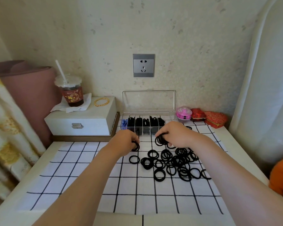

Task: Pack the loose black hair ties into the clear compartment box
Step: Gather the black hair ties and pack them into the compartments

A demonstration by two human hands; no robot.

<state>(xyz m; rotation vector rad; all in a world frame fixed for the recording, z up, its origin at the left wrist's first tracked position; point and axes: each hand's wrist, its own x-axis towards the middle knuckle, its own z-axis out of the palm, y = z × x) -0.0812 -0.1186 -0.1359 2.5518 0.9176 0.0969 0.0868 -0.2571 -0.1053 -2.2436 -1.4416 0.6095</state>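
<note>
A pile of loose black hair ties [171, 163] lies on the white checked cloth [82, 176]. Behind it stands the clear compartment box [144, 126] with its lid [149, 101] upright; several compartments hold black ties and the leftmost holds blue ones. My left hand [124, 142] grips a few black ties just in front of the box. My right hand [175, 134] pinches a bunch of black ties at the box's right front corner, above the pile's far edge.
A white jewellery box [82, 121] at the left carries a drink cup with a straw [71, 92] on a tissue and gold bangles [101, 101]. Pink and red trinket boxes [201, 115] sit right of the clear box. A wall socket [143, 65] is behind.
</note>
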